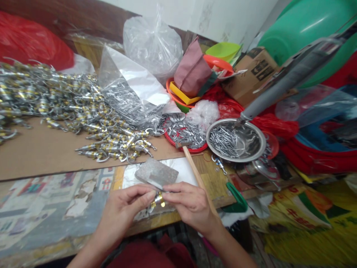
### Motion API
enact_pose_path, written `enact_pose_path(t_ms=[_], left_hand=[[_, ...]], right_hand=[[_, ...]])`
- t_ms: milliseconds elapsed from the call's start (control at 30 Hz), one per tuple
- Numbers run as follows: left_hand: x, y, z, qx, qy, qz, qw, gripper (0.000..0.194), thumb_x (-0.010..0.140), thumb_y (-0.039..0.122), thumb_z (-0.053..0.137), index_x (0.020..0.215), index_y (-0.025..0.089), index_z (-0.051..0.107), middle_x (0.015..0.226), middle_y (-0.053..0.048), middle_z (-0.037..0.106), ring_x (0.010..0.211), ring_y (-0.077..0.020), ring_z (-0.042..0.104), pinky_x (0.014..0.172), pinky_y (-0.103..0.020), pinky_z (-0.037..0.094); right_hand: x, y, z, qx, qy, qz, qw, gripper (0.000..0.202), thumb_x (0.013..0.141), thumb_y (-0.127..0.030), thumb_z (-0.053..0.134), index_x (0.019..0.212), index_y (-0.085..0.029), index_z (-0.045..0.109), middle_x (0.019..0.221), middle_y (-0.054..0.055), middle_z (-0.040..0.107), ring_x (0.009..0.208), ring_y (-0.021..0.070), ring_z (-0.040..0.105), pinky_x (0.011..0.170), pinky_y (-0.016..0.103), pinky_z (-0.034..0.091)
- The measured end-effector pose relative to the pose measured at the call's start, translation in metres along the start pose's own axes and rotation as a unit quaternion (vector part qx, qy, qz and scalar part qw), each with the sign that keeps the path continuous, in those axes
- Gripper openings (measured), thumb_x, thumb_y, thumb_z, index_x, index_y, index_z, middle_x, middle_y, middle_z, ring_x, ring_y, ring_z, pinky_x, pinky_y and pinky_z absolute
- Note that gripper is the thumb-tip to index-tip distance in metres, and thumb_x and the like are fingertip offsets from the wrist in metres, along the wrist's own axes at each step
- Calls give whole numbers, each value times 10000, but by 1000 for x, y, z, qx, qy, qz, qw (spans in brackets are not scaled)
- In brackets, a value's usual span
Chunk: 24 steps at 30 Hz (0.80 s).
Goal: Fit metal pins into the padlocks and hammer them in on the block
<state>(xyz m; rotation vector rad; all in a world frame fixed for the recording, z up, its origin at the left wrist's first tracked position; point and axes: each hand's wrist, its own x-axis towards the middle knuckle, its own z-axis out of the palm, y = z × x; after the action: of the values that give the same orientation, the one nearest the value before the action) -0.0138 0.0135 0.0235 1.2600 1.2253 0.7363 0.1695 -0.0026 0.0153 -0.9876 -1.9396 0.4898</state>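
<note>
My left hand [129, 203] and my right hand [191, 204] meet at the table's near edge. Their fingers are closed in a pinch around a small silver and gold metal fitting [158, 200], partly hidden by the fingertips. Just beyond it lies a grey metal block [156, 173] on a white sheet. To the right of the block, a hammer [192, 163] with a wooden handle rests with its head on a red tray's rim; its lower handle passes behind my right hand. A single hooked fitting [219, 165] lies farther right.
A large heap of similar fittings [55, 96] covers cardboard at the left. Behind are a plastic bag of silver parts [125, 96], a red tray [185, 132] of small clips and a steel bowl [260, 143] of pins. A grey-handled tool [279, 91] slants over the bowl.
</note>
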Motion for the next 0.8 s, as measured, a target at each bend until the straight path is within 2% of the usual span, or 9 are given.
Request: enact_pose_path(t_ms=[167, 267, 367, 500, 633, 667, 733, 800], left_hand=[[-4, 4, 3, 43, 13, 42, 998, 132, 717, 327, 595, 754, 241, 688, 816, 4, 695, 831, -177, 599, 753, -230, 434], [-4, 2, 5, 30, 23, 32, 999, 140, 722, 328, 593, 778, 241, 688, 849, 3, 696, 843, -171, 597, 761, -228, 434], [-3, -2, 8, -10, 27, 9, 1000, 155, 717, 324, 600, 796, 225, 690, 826, -4, 701, 803, -170, 608, 748, -240, 444], [-5, -9, 15, -64, 52, -43, 996, 198, 687, 342, 628, 792, 183, 680, 783, -23, 710, 763, -172, 627, 728, -247, 470], [-8, -16, 23, -186, 68, -45, 979, 454, 586, 280, 722, 1004, 203, 563, 862, -8, 698, 819, -158, 637, 714, -214, 504], [-8, -17, 26, -211, 72, -37, 974, 501, 580, 252, 729, 1035, 214, 521, 842, 3, 693, 814, -149, 638, 705, -204, 509], [-6, -20, 29, -239, 78, -23, 968, 477, 614, 218, 710, 1022, 227, 463, 760, 27, 678, 771, -130, 641, 690, -199, 516], [-3, -20, 31, -259, 67, -21, 963, 424, 649, 212, 685, 976, 236, 416, 699, 42, 662, 709, -129, 645, 674, -237, 533]], right_hand=[[0, -5, -5, -29, -10, -12, 999, 301, 749, -9, 465, 894, -158, 682, 915, 89, 679, 810, 146, 632, 703, 256, 524], [-2, -8, -4, -47, -17, -5, 999, 328, 752, -7, 446, 925, -165, 676, 933, 84, 675, 822, 150, 628, 706, 265, 522], [-4, -9, -1, -41, -2, 22, 999, 282, 753, -27, 482, 904, -148, 687, 910, 101, 676, 793, 153, 633, 687, 249, 524], [-5, -11, 4, 34, 9, 98, 995, 198, 728, -84, 582, 879, -143, 697, 828, 92, 681, 734, 137, 636, 661, 202, 521], [-8, -19, 10, 49, 26, 149, 987, 176, 722, -100, 591, 855, -139, 699, 788, 81, 680, 708, 136, 631, 639, 203, 515], [-8, -20, 10, 50, 19, 154, 987, 166, 726, -110, 590, 847, -140, 699, 785, 77, 679, 706, 136, 629, 635, 205, 514], [-6, -18, 4, 58, -25, 150, 987, 156, 735, -127, 590, 845, -153, 698, 783, 64, 680, 707, 133, 627, 640, 208, 513], [4, -4, -9, 47, -39, 132, 989, 157, 751, -138, 579, 847, -179, 695, 792, 45, 683, 725, 132, 627, 673, 223, 512]])
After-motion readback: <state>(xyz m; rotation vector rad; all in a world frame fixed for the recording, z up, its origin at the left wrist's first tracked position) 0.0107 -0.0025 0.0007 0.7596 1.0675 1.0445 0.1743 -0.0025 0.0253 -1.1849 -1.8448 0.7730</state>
